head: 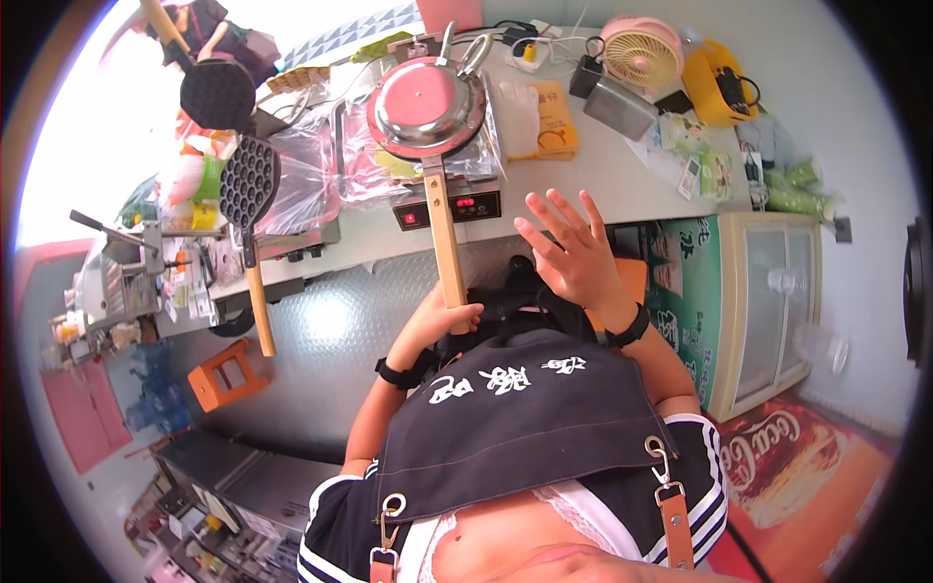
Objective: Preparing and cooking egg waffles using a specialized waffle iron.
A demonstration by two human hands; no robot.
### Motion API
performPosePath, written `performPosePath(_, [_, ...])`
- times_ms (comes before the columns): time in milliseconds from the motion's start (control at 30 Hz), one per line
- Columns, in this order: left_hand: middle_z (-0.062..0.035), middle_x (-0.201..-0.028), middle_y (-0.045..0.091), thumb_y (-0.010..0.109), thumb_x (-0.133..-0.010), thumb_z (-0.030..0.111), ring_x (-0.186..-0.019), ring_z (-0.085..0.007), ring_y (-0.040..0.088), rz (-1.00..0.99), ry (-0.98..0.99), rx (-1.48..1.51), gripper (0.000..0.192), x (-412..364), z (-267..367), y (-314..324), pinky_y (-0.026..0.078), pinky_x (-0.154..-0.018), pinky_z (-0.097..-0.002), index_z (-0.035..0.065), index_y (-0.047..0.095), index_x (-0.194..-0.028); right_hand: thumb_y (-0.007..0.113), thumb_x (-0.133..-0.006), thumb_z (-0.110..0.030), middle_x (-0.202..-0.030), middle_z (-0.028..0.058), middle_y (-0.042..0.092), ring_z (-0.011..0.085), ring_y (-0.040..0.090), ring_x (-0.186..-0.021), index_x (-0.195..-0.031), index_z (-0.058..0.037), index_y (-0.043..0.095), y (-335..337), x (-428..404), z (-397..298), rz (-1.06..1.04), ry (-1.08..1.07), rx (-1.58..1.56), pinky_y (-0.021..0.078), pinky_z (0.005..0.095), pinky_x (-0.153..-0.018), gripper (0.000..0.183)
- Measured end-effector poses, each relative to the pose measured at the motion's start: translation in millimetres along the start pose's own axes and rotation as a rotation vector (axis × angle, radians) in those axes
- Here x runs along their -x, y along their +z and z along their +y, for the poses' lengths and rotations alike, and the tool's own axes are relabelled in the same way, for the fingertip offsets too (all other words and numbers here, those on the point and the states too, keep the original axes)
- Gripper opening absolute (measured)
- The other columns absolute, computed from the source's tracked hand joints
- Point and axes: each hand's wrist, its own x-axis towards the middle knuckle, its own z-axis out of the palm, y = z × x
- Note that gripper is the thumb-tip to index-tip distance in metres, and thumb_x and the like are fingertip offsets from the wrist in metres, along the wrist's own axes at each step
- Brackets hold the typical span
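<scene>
My left hand (441, 321) grips the lower end of a long wooden handle (446, 248). That handle belongs to a round, polished metal pan (415, 106), which sits over the counter appliance and reflects pink on its domed face. Two metal loops (474, 55) stand out at its far side. Raised to the right of the handle, my right hand (576, 255) holds nothing, its fingers spread. To the left, an opened bubble waffle iron shows two dark dimpled plates, an upper plate (217, 95) and a lower plate (250, 178), each with a wooden handle.
A lit control panel (448, 210) fronts the appliance. Left of the pan lies a plastic-wrapped tray (302, 171). Rightward are a white glove (519, 120), orange paper bags (557, 120), a pink fan (641, 51) and a yellow basket (718, 84). An orange stool (228, 374) stands on the floor.
</scene>
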Motion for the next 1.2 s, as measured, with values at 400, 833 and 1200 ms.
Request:
performPosePath(400, [-0.0166, -0.089, 0.068, 0.073, -0.072, 0.030, -0.084, -0.0359, 0.067, 0.619, -0.022, -0.508, 0.043, -1.6, 12.7, 30.2, 0.051, -0.075, -0.0424, 0.0053, 0.060, -0.106, 0.060, -0.081, -0.006, -0.088, 0.0062, 0.068, 0.0221, 0.062, -0.087, -0.096, -0.0065, 0.066, 83.6, 33.2, 95.1, -0.255, 0.205, -0.254, 0.0213, 0.0541, -0.113, 0.017])
performPosePath(833, [-0.0223, -0.095, 0.066, 0.069, -0.074, 0.037, -0.093, -0.0416, 0.061, 0.599, 0.000, -0.532, 0.045, -15.0, 19.8, 23.4, 0.049, -0.078, -0.0470, 0.0041, 0.061, -0.104, 0.056, -0.084, -0.008, -0.085, 0.0113, 0.067, 0.0293, 0.062, -0.088, -0.092, -0.0065, 0.065, 116.5, 40.8, 73.4, -0.396, 0.324, -0.331, 0.0334, 0.0511, -0.102, 0.013])
performPosePath(1200, [-0.0189, -0.094, 0.068, 0.073, -0.075, 0.041, -0.087, -0.0309, 0.067, 0.523, 0.016, -0.578, 0.053, -9.0, 31.6, 19.4, 0.051, -0.077, -0.0383, -0.0001, 0.059, -0.105, 0.058, -0.081, -0.006, -0.083, 0.0183, 0.065, 0.0381, 0.062, -0.080, -0.094, -0.0006, 0.064, 113.3, 60.1, 66.7, -0.371, 0.353, -0.442, 0.0487, 0.0439, -0.075, 0.016])
